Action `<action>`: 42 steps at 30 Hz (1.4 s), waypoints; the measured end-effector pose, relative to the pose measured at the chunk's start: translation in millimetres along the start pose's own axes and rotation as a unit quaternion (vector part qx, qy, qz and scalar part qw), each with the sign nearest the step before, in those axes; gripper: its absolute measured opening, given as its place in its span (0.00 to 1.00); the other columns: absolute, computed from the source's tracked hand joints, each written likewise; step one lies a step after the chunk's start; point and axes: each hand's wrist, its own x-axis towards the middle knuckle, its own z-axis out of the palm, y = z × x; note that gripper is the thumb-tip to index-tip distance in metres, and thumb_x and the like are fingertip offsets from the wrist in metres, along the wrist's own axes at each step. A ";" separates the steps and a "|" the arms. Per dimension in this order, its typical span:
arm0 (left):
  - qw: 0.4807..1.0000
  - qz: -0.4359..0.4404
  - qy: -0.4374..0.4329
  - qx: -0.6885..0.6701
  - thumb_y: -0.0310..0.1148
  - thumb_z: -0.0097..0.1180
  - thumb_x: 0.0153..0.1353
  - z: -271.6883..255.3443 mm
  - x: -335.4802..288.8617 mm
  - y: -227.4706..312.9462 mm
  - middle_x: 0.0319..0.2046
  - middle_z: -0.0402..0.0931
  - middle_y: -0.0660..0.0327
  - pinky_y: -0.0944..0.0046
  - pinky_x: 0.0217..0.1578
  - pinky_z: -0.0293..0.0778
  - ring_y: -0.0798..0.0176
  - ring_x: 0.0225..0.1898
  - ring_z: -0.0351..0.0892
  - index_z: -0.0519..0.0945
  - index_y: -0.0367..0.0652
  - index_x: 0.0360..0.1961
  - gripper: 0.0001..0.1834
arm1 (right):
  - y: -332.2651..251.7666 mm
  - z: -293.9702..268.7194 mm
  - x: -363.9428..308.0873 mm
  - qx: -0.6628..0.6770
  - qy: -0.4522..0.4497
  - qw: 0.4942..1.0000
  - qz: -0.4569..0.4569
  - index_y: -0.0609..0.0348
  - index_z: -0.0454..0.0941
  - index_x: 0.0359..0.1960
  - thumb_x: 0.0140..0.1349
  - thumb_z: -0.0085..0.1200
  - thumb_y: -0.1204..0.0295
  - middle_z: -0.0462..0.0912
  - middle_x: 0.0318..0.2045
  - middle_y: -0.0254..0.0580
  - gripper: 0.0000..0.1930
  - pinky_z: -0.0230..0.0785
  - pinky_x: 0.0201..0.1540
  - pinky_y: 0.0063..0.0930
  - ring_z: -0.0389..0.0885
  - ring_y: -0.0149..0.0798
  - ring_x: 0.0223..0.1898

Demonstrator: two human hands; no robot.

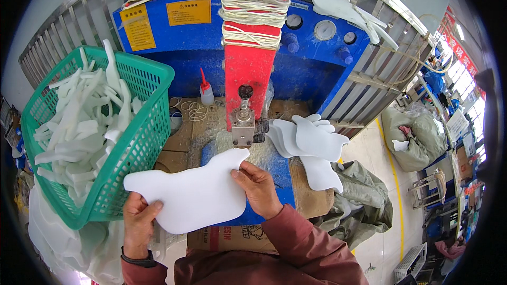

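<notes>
One pad (pixel 198 195) is held in narrow pinches by left hand (pixel 138 224) and right hand (pixel 257 189), apparently for aligning at the head (pixel 243 129) beyond them; next likely needs steady guiding.

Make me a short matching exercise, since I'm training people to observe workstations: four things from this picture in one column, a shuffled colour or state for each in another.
Things:
1. Basket
2. Bottle
3. Column
4. Right hand

Descriptions:
A. Wound with cord
B. Pinching a white piece
C. Red-tipped
D. Green, with openwork walls

Pairs: 1-D, 2-C, 3-A, 4-B
</notes>
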 end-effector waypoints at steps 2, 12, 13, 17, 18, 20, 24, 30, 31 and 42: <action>1.000 -0.002 -0.003 -0.003 0.19 0.60 0.60 0.0 1.5 1.4 0.55 0.83 0.53 0.58 0.58 0.77 0.58 0.54 0.84 0.73 0.32 0.65 0.29 | 0.3 0.9 0.2 0.010 -0.002 1.000 -0.005 0.67 0.76 0.63 0.77 0.55 0.72 0.84 0.47 0.33 0.17 0.74 0.48 0.20 0.79 0.22 0.45; 0.999 -0.040 -0.023 -0.007 0.19 0.59 0.60 12.1 10.0 3.5 0.55 0.83 0.53 0.58 0.58 0.77 0.59 0.54 0.85 0.73 0.33 0.66 0.30 | -5.5 -7.3 -0.7 0.004 0.037 0.999 -0.019 0.65 0.78 0.62 0.76 0.56 0.72 0.85 0.47 0.33 0.17 0.74 0.48 0.19 0.79 0.22 0.45; 0.999 -0.041 -0.021 -0.007 0.19 0.58 0.60 14.3 11.2 2.7 0.55 0.83 0.53 0.58 0.58 0.77 0.59 0.54 0.85 0.73 0.33 0.66 0.30 | -5.7 -8.9 0.0 0.004 0.041 0.999 -0.017 0.65 0.78 0.61 0.75 0.57 0.72 0.85 0.47 0.33 0.16 0.74 0.48 0.19 0.79 0.22 0.45; 0.999 -0.034 -0.033 -0.015 0.18 0.57 0.60 20.3 18.7 -0.6 0.54 0.83 0.54 0.58 0.58 0.78 0.60 0.54 0.85 0.73 0.33 0.66 0.30 | -8.3 -14.9 2.2 -0.010 0.058 0.998 -0.025 0.65 0.79 0.61 0.75 0.57 0.72 0.85 0.47 0.32 0.17 0.74 0.47 0.19 0.79 0.21 0.44; 0.999 -0.042 -0.030 -0.013 0.17 0.57 0.60 21.3 21.0 -1.7 0.54 0.83 0.54 0.58 0.58 0.78 0.60 0.54 0.85 0.73 0.33 0.65 0.29 | -9.6 -16.0 2.3 -0.008 0.062 0.998 -0.025 0.65 0.79 0.61 0.75 0.57 0.72 0.85 0.47 0.32 0.17 0.74 0.47 0.19 0.79 0.21 0.44; 0.998 -0.040 -0.034 -0.015 0.17 0.57 0.60 23.1 25.9 -3.8 0.54 0.83 0.54 0.59 0.58 0.78 0.60 0.54 0.85 0.73 0.33 0.65 0.29 | -12.8 -18.1 2.3 -0.017 0.066 0.997 -0.030 0.65 0.79 0.61 0.75 0.57 0.72 0.85 0.47 0.32 0.17 0.74 0.47 0.19 0.79 0.21 0.44; 0.998 -0.047 -0.048 -0.015 0.17 0.57 0.60 26.7 33.8 -7.1 0.54 0.83 0.54 0.59 0.58 0.78 0.61 0.54 0.84 0.74 0.33 0.65 0.29 | -20.0 -22.6 3.5 -0.019 0.064 0.997 -0.044 0.64 0.79 0.62 0.75 0.57 0.71 0.85 0.47 0.32 0.17 0.75 0.47 0.19 0.80 0.22 0.44; 0.996 -0.053 -0.063 -0.019 0.15 0.56 0.60 39.1 45.4 -8.6 0.53 0.84 0.55 0.60 0.56 0.79 0.62 0.52 0.85 0.74 0.33 0.65 0.29 | -29.6 -31.5 3.5 -0.035 0.082 0.995 -0.054 0.64 0.79 0.62 0.76 0.57 0.69 0.86 0.47 0.32 0.17 0.75 0.48 0.19 0.81 0.22 0.44; 0.996 -0.050 -0.066 -0.026 0.15 0.56 0.60 42.1 47.1 -8.9 0.53 0.84 0.55 0.61 0.56 0.79 0.62 0.51 0.85 0.74 0.33 0.64 0.28 | -31.1 -33.0 3.5 -0.026 0.074 0.995 -0.065 0.65 0.79 0.62 0.76 0.57 0.69 0.86 0.47 0.32 0.18 0.75 0.48 0.19 0.81 0.22 0.44; 0.990 -0.075 -0.108 -0.042 0.17 0.60 0.63 65.2 62.7 -13.0 0.52 0.84 0.57 0.64 0.53 0.79 0.66 0.49 0.84 0.74 0.34 0.64 0.26 | -43.2 -54.1 3.6 -0.036 0.122 0.989 -0.077 0.66 0.80 0.61 0.76 0.57 0.71 0.86 0.47 0.32 0.16 0.75 0.48 0.19 0.81 0.22 0.44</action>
